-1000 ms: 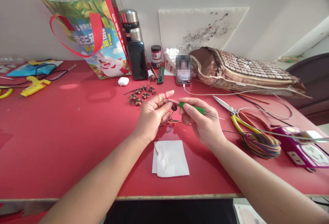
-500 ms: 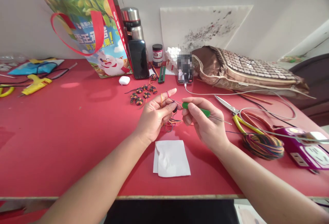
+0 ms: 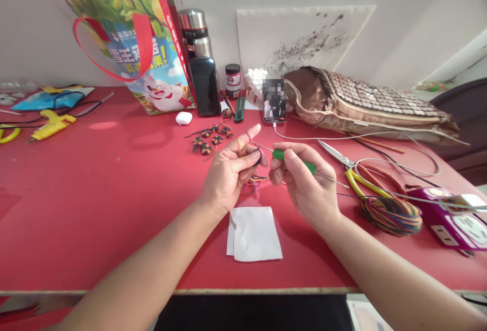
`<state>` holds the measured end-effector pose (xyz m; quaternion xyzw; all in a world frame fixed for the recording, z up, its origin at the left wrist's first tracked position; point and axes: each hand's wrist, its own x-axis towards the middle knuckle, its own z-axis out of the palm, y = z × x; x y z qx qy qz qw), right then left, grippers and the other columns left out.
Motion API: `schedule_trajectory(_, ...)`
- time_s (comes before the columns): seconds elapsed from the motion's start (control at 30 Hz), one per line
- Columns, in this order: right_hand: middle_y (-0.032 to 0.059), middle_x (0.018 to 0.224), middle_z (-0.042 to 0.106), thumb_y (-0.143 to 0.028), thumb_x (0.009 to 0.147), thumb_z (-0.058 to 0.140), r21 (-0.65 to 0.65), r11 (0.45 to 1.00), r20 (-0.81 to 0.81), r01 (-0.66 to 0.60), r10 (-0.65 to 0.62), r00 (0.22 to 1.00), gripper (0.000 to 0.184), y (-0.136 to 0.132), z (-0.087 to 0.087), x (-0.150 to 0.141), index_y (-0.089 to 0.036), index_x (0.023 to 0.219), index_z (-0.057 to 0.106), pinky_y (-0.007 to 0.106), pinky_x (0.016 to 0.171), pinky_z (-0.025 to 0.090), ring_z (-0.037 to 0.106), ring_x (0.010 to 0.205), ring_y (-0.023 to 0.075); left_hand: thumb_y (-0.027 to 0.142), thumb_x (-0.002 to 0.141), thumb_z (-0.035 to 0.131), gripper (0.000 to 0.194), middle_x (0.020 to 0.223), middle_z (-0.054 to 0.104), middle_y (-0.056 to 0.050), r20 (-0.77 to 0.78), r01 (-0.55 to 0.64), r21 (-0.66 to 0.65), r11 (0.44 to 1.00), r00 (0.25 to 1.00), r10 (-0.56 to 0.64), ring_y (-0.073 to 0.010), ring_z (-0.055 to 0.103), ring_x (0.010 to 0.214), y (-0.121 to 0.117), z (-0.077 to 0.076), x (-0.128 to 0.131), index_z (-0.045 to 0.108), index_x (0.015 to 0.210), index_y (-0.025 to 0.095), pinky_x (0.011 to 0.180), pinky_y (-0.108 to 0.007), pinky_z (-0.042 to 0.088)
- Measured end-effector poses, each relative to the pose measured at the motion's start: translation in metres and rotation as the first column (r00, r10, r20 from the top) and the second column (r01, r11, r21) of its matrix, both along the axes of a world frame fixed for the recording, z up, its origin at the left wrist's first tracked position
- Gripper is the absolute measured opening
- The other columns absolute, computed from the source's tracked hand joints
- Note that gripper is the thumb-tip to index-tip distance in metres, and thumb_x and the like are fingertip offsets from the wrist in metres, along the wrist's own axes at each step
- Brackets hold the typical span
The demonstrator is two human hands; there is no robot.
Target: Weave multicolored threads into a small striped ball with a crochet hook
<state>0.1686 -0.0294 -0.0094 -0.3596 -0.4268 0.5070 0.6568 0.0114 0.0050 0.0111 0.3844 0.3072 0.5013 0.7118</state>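
Observation:
My left hand [image 3: 230, 169] pinches a small dark piece of yarn work [image 3: 258, 157] between thumb and fingers. Its index finger points up, with orange and pink yarn looped around it. In my right hand [image 3: 304, 179] is a crochet hook [image 3: 292, 160] with a green handle, gripped like a pen; its thin metal tip reaches toward the yarn at the left fingers. Loose multicoloured yarn [image 3: 253, 183] lies on the table below the hands. Beyond the left hand sit several small dark knotted yarn pieces [image 3: 217, 140]. A folded white paper [image 3: 256, 234] lies nearer me.
On the right are scissors [image 3: 352, 163], a ball of multicoloured yarn [image 3: 391, 215], a purple power strip [image 3: 447, 219] and a white cable. At the back stand a printed bag [image 3: 160, 67], a dark phone [image 3: 205, 87] and a lit phone [image 3: 274, 105]. A yellow glue gun [image 3: 53, 124] lies left.
My right hand has moved slightly right, drawing the crochet hook's tip a little away from the left fingers. The left index finger is raised slightly higher.

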Motion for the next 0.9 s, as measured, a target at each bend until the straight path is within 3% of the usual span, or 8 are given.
schedule_trajectory(0.27, 0.0001, 0.075, 0.075, -0.044, 0.096, 0.087, 0.025, 1.000, 0.065, 0.001, -0.003, 0.998, 0.021, 0.000, 0.003, 0.004, -0.024, 0.101, 0.083, 0.034, 0.058, 0.059, 0.065, 0.056, 0.0140, 0.022, 0.084, 0.084, 0.059, 0.070, 0.066, 0.002, -0.062, -0.026, 0.016, 1.000, 0.998, 0.027, -0.0057, 0.027, 0.052, -0.002, -0.001, -0.001, 0.081, 0.142, 0.022, 0.049, -0.026, 0.017)
schedule_trajectory(0.43, -0.0007, 0.076, 0.076, -0.037, 0.102, 0.080, 0.106, 0.993, 0.175, 0.059, -0.077, 0.982, 0.014, -0.001, 0.003, 0.001, -0.023, 0.103, 0.081, 0.031, 0.057, 0.058, 0.066, 0.057, 0.0129, 0.023, 0.091, 0.082, 0.051, 0.076, 0.066, 0.003, -0.155, -0.072, 0.145, 0.987, 0.983, 0.094, -0.0076, 0.043, 0.060, -0.006, -0.006, 0.000, 0.081, 0.142, 0.027, 0.054, -0.023, 0.033)
schedule_trajectory(0.5, -0.0005, 0.078, 0.077, -0.035, 0.105, 0.076, 0.185, 0.976, 0.251, 0.111, -0.157, 0.955, 0.013, -0.003, -0.001, -0.002, -0.022, 0.107, 0.079, 0.030, 0.058, 0.059, 0.067, 0.058, 0.0126, 0.024, 0.093, 0.081, 0.052, 0.078, 0.068, 0.003, -0.136, -0.073, 0.150, 0.986, 0.986, 0.094, -0.0070, 0.042, 0.059, -0.008, -0.008, 0.003, 0.080, 0.145, 0.028, 0.054, -0.022, 0.034)
schedule_trajectory(0.7, -0.0004, 0.086, 0.074, -0.031, 0.112, 0.067, 0.337, 0.916, 0.318, 0.215, -0.326, 0.890, 0.014, -0.006, -0.014, -0.011, -0.024, 0.118, 0.077, 0.027, 0.062, 0.060, 0.067, 0.065, 0.0115, 0.020, 0.089, 0.083, 0.069, 0.072, 0.069, 0.003, 0.053, -0.079, -0.024, 0.997, 0.995, 0.080, -0.0036, 0.030, 0.050, -0.010, -0.006, 0.010, 0.071, 0.156, 0.025, 0.048, -0.018, 0.024)
schedule_trajectory(0.9, -0.0010, 0.089, 0.073, -0.030, 0.113, 0.066, 0.388, 0.909, 0.358, 0.149, -0.298, 0.885, 0.016, -0.005, -0.019, -0.007, -0.026, 0.124, 0.076, 0.026, 0.063, 0.061, 0.067, 0.067, 0.0108, 0.016, 0.086, 0.077, 0.073, 0.067, 0.071, 0.002, 0.110, -0.032, -0.154, 0.988, 0.993, 0.050, -0.0033, 0.033, 0.046, -0.009, 0.002, 0.008, 0.068, 0.158, 0.022, 0.046, -0.015, 0.024)
